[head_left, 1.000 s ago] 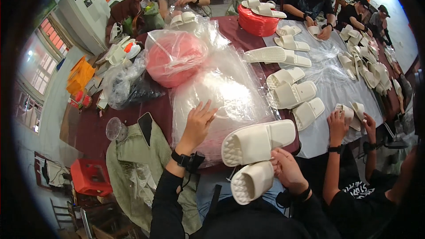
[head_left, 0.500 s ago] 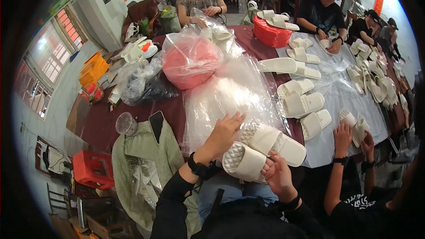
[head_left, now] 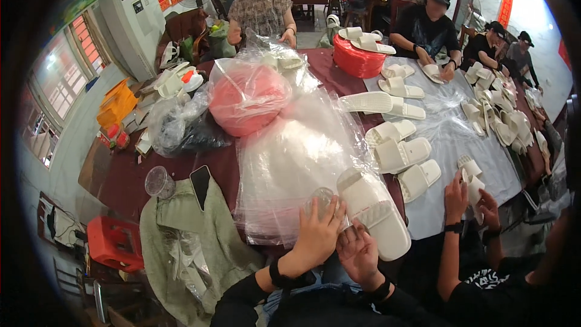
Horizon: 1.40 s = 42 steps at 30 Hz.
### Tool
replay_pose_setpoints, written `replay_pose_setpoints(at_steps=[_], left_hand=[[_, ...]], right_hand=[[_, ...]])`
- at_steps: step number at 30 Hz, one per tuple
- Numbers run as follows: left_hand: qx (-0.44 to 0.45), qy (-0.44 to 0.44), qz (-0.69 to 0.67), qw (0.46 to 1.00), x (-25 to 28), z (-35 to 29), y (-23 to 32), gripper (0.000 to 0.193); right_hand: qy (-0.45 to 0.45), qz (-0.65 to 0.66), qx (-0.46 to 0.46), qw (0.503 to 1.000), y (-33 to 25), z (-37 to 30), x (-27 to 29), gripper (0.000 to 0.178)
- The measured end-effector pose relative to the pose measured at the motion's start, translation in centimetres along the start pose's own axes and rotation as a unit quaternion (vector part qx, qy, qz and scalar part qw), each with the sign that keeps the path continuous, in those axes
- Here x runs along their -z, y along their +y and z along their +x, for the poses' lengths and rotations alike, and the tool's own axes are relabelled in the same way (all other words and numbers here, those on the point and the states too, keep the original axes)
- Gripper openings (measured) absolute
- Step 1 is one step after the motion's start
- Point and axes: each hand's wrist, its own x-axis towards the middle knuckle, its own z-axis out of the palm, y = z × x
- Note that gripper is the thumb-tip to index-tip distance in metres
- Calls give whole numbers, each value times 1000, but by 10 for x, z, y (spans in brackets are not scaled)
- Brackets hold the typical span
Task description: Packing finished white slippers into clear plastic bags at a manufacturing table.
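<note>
Just beyond my hands, a cream slipper (head_left: 380, 218) with a broad strap lies on the edge of a stack of clear plastic bags (head_left: 296, 151). My left hand (head_left: 318, 233) is over a pale, shiny, rounded thing (head_left: 319, 198), its fingers lying along it and partly bent. Close beside it, my right hand (head_left: 359, 253) has curled fingers at the lower end of the same thing. Both hands hide most of it, so I cannot tell its kind. The slipper's near side is next to my right fingertips.
More cream slippers (head_left: 402, 154) stand along the table at right. A red bundle in plastic (head_left: 249, 100) lies beyond the bags. At left are a green garment (head_left: 175, 236), a phone (head_left: 200, 183) and a clear cup (head_left: 160, 181). Another person's hands (head_left: 457, 197) work at right.
My left hand has come down toward my right hand, and the two are now close together. The nearer slipper is no longer plainly visible there. The whole view has shifted a little.
</note>
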Motion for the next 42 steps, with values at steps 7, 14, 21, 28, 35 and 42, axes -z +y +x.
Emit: replay_pose_setpoints(at_steps=[7, 14, 21, 28, 35, 42], left_hand=[[7, 25, -13, 1000, 20, -5, 29, 50], [-85, -15, -160, 983, 34, -26, 50, 52], [-45, 148, -259, 953, 55, -50, -5, 85], [230, 6, -822, 521, -15, -67, -30, 83], [259, -217, -848, 409, -20, -81, -4, 47], [277, -163, -847, 425, -25, -68, -16, 29]], right_hand=[[37, 7, -44, 998, 2, 20, 8, 45], [26, 30, -2, 999, -2, 35, -13, 49], [-58, 48, 23, 997, -19, 35, -21, 44], [-93, 68, -115, 987, 1, 26, -33, 47], [-60, 100, -67, 991, 7, 30, -38, 55], [-65, -52, -68, 994, 1, 34, -45, 60]])
